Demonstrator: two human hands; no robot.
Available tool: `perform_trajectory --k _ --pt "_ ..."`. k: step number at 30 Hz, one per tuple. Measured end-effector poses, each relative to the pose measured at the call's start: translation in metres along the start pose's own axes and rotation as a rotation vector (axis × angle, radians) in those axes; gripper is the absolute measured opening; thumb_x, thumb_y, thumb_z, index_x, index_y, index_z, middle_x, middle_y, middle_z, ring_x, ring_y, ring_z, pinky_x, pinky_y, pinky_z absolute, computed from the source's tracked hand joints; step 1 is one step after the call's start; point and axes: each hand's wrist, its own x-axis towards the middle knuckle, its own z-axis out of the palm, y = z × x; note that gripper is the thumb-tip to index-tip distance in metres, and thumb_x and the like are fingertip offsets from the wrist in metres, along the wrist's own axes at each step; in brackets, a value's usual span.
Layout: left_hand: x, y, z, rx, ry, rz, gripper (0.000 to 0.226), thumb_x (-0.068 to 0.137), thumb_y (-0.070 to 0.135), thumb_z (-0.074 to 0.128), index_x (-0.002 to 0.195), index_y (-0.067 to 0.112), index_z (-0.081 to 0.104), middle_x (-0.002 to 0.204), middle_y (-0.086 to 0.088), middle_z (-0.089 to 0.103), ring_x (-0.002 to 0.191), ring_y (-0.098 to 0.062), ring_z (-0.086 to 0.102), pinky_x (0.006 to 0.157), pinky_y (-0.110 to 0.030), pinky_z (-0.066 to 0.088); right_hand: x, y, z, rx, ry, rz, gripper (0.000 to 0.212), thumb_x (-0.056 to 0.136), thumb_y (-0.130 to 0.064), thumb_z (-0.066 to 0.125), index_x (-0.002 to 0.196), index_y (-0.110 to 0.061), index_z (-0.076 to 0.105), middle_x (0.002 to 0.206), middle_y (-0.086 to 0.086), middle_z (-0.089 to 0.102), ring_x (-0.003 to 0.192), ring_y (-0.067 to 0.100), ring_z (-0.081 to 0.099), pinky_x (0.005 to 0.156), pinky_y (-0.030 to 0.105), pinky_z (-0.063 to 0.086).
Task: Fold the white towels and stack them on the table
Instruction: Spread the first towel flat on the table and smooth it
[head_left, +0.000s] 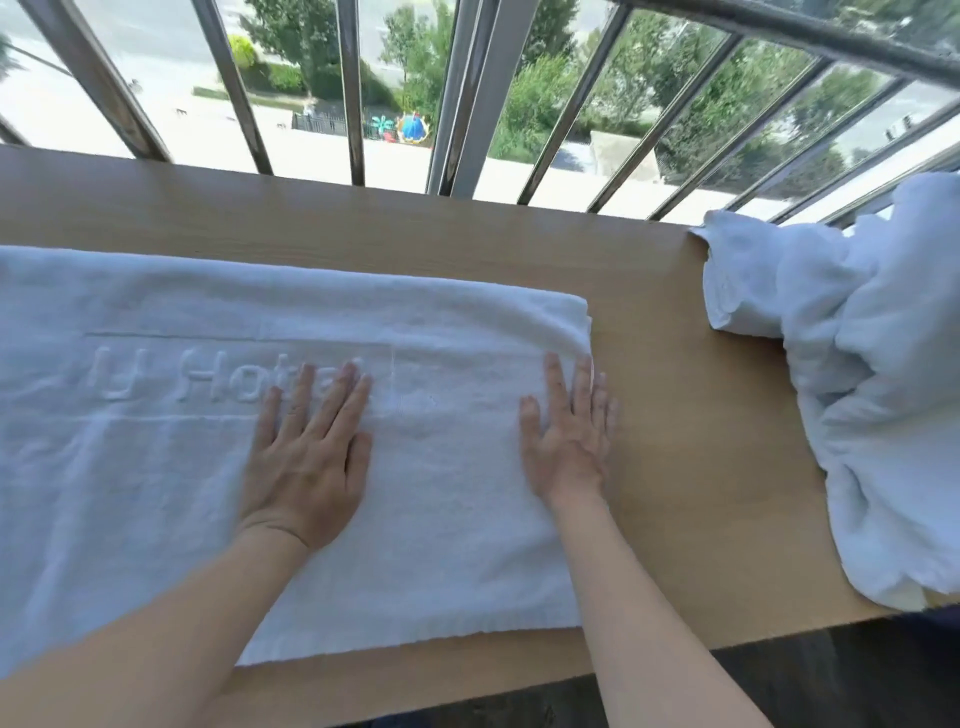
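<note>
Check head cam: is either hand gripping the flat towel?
No, the left hand and right hand both lie flat with straight fingers on the spread towel.

Left hand (306, 457) and right hand (569, 431) press flat on white towel (441, 545) on table (675, 415).

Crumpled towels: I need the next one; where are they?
Head view, right side: towels heaped on the table's right end, beside the window bars.
</note>
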Motion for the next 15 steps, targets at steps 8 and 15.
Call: perform_trajectory --k 8,15 --pt "0.007 0.005 -0.005 0.016 -0.011 -0.024 0.061 0.097 0.039 0.03 0.156 0.021 0.034 0.162 0.006 0.027 0.153 -0.028 0.02 0.123 -0.052 0.015 0.005 -0.099 0.01 0.059 0.061 -0.369 0.061 0.1 -0.049 0.032 0.158 -0.035 0.021 0.168 0.003 0.011 0.155 0.025 0.006 0.124 0.049 -0.002" --pt "0.006 0.0 0.0 0.029 0.006 -0.024 0.062 0.098 0.041 0.031 0.157 0.024 0.03 0.164 0.007 0.024 0.154 -0.024 0.015 0.124 -0.05 0.013 0.072 -0.062 0.002 -0.032 0.008 -0.18 0.064 0.099 -0.059 0.014 0.159 -0.039 0.004 0.169 -0.001 -0.006 0.154 0.018 -0.01 0.123 0.042 -0.01"
